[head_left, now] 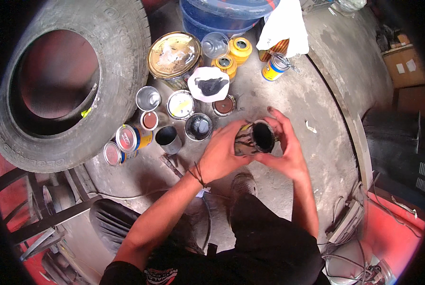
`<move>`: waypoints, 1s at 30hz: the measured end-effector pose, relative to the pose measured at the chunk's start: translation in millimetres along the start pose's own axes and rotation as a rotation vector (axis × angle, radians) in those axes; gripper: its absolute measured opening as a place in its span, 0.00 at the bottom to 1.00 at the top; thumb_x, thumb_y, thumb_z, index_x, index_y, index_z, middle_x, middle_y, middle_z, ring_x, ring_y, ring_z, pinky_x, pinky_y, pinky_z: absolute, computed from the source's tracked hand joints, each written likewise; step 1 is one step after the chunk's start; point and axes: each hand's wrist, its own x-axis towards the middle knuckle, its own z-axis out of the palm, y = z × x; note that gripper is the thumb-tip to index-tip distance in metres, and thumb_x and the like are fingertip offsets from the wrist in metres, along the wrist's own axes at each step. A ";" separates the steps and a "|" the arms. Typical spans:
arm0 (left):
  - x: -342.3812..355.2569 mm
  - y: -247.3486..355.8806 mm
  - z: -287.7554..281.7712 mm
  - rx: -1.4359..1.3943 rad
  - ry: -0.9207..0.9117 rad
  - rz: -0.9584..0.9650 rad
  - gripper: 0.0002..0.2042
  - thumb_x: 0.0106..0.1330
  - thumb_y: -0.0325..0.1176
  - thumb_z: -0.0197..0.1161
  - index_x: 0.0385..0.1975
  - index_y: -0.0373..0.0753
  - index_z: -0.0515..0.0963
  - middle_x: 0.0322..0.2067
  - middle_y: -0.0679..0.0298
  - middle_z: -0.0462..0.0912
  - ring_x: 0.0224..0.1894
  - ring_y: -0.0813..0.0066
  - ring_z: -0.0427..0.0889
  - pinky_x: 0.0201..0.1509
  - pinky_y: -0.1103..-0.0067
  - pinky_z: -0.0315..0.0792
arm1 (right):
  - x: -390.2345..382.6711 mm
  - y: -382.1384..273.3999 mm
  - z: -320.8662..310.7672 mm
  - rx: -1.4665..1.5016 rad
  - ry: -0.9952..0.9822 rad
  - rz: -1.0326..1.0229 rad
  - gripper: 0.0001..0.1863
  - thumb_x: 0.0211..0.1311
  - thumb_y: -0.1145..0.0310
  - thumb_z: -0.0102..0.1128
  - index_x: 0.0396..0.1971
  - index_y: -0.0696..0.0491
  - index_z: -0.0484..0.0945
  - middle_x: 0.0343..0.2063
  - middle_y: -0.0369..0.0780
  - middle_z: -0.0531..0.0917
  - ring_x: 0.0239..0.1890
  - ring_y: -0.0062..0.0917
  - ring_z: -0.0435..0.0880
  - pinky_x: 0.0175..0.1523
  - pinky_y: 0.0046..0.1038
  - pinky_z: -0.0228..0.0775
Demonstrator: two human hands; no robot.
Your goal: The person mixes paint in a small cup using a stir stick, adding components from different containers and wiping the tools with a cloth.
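Between both hands I hold a paint-streaked can (244,138), tilted so its dark mouth faces right and up. My left hand (220,148) wraps its left side. My right hand (289,151) grips the rim side, thumb below and fingers curled around the far edge. What lies inside the can is too dark to make out. Left of my left hand stand an open can with dark paint (198,127), a grey cup with a black inside (168,140) and a small can of brown paint (224,105).
A large tyre (122,90) lies at the left. Behind the small cans stand a big paint tin (174,54), yellow containers (241,50) and a blue drum (226,16). A blue-and-yellow can (274,69) with a tool across it stands farther right. A cable (208,218) crosses the floor.
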 end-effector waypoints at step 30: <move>-157.2 -55.6 -74.3 0.016 0.334 -0.234 0.44 0.49 0.26 0.85 0.68 0.38 0.67 0.70 0.52 0.77 0.77 0.51 0.72 0.78 0.63 0.67 | 129.1 155.0 -118.7 0.623 0.597 0.532 0.16 0.79 0.64 0.66 0.57 0.57 0.84 0.47 0.39 0.90 0.43 0.20 0.89 0.55 0.28 0.87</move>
